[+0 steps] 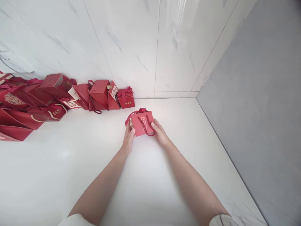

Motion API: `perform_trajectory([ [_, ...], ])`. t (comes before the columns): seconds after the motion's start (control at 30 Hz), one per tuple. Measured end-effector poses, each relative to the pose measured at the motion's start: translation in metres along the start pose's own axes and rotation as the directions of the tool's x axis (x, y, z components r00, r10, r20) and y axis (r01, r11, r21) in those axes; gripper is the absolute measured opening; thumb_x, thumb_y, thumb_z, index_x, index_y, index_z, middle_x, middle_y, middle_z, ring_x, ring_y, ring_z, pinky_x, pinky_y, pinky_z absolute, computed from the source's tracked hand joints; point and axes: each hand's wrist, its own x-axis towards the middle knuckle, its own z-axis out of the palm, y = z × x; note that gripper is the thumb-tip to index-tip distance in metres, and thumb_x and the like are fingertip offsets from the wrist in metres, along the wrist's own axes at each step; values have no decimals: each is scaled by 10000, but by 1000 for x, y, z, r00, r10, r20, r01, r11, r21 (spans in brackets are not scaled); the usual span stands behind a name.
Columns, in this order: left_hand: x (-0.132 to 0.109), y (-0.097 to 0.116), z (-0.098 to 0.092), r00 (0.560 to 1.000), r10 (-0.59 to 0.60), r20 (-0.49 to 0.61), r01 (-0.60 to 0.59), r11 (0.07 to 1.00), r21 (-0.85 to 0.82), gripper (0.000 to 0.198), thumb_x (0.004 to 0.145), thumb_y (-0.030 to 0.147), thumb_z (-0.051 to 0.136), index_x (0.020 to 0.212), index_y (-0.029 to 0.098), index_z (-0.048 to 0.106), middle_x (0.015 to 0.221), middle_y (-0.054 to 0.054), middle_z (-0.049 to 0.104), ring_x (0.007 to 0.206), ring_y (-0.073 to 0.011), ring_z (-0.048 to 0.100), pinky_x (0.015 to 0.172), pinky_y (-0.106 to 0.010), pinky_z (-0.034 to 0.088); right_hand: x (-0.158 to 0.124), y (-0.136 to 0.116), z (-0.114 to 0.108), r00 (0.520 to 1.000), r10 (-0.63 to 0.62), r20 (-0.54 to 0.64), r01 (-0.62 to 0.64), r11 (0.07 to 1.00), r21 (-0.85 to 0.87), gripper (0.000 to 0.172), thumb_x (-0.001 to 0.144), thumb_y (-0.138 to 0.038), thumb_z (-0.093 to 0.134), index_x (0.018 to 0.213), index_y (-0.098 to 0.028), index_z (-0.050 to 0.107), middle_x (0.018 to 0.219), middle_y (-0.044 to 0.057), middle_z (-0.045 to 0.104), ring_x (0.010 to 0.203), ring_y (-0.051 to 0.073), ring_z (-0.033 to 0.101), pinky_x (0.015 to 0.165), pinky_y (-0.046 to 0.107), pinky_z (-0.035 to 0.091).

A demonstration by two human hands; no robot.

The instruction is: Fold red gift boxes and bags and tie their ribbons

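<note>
Between my two hands is a small red gift bag (138,126) with a twisted rope handle hanging over its front and a ribbon along its far edge. My left hand (128,137) grips its left side, thumb on the near corner. The right side is held by my right hand (160,131), thumb on the front beside the rope. Most fingers of both hands are hidden behind or under the bag. Just beyond it, a small red box with a ribbon bow (127,99) stands against the wall.
Several red gift boxes (100,91) and bags are lined up and piled along the wall to the left. The white table (145,188) meets a marbled tile wall (131,47) at the back and a grey panel (254,94) at the right. A cable (9,66) shows at far left.
</note>
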Motion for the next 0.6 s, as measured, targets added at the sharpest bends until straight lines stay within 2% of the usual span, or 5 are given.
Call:
perform_trajectory([
  [0.3, 0, -3, -2, 1000, -15, -13, 15, 1000, -1, 733, 903, 638, 555, 1539, 372, 305, 1639, -61, 294, 1476, -342, 344, 1127, -542, 431, 1, 3, -1, 1000, 24, -19, -24, 1000, 5, 489, 919, -565, 588, 1326, -294, 585, 1451, 19, 590, 1362, 279, 524, 1150, 459, 416],
  [0.6, 0, -1, 2, 1000, 22, -2, -22, 1000, 10, 718, 912, 649, 528, 1540, 379, 309, 1647, -52, 278, 1482, -333, 336, 1121, -540, 440, 3, 5, -1, 999, 14, -38, -13, 1000, 11, 466, 918, -563, 589, 1270, -259, 612, 1453, 36, 585, 1341, 271, 539, 1134, 427, 425],
])
